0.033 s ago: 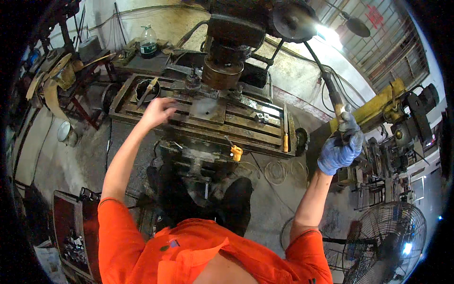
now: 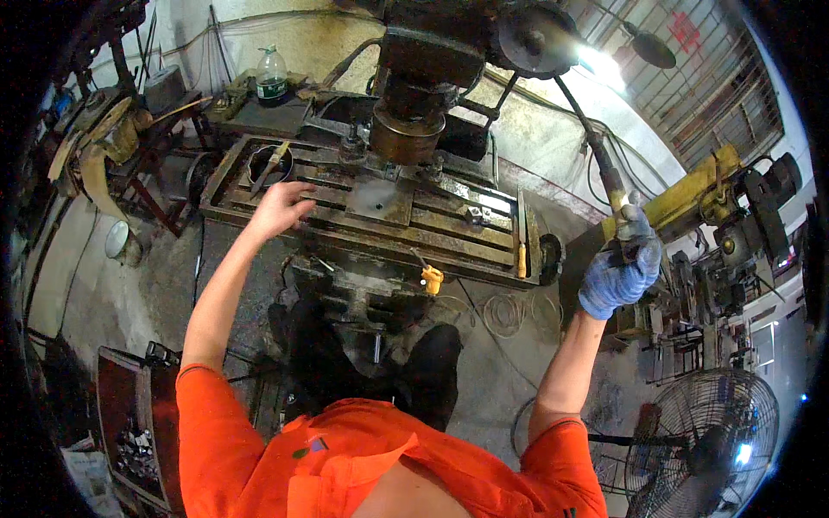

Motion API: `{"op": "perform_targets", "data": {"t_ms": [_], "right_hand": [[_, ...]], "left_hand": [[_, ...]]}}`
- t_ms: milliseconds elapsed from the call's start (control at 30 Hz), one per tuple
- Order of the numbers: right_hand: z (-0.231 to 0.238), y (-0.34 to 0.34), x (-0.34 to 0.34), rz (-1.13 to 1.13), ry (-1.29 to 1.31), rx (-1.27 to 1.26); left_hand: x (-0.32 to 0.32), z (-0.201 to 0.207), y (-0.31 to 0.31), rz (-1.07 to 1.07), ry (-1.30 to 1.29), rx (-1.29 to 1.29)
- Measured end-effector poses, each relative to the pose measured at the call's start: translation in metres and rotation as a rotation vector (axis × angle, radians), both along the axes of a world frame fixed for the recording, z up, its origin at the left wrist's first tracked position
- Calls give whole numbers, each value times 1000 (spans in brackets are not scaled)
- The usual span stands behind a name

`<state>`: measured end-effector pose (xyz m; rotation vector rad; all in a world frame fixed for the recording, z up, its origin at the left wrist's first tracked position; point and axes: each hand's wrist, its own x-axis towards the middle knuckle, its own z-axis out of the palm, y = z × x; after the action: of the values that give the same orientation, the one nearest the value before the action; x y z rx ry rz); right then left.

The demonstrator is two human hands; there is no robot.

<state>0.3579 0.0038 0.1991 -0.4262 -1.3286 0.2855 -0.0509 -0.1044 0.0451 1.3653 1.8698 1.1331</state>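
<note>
My bare left hand (image 2: 283, 210) hovers over the near left edge of the milling machine table (image 2: 319, 226), fingers apart and holding nothing. Just beyond it, a round dark bowl (image 2: 286, 173) sits on the table with a flat wooden-handled brush (image 2: 276, 158) resting across it. In a blue-grey glove, my right hand (image 2: 620, 272) is raised at the right and closed around the lower end of a long dark lever (image 2: 609, 168). That lever slants down from the machine head (image 2: 432, 56). Below the head, the spindle (image 2: 406, 134) stands over a flat plate (image 2: 378, 204) on the table.
A yellow-handled file (image 2: 522, 257) lies along the table's right end. A yellow air gun (image 2: 431, 279) hangs at the front edge. Small metal blocks (image 2: 477, 214) lie on the table's right half. A large fan (image 2: 704, 445) stands at lower right, a metal-filled bin (image 2: 136, 432) at lower left.
My left hand has shifted slightly left and its fingers have spread a little. The right hand stays on the lever, almost unmoved.
</note>
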Motion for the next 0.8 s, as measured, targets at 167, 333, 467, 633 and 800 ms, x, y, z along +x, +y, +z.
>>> {"op": "perform_targets", "data": {"t_ms": [167, 333, 467, 633, 800], "right_hand": [[-12, 9, 3, 169, 20, 131], [-18, 7, 1, 155, 14, 93], [-28, 12, 2, 181, 18, 139], [-33, 11, -3, 232, 48, 170], [-44, 13, 5, 251, 54, 52]], "left_hand": [[-40, -11, -69, 108, -65, 22], [-74, -15, -127, 266, -2, 79], [-85, -14, -153, 372, 2, 159], [-97, -10, -171, 391, -3, 173], [-110, -14, -178, 432, -45, 187]]}}
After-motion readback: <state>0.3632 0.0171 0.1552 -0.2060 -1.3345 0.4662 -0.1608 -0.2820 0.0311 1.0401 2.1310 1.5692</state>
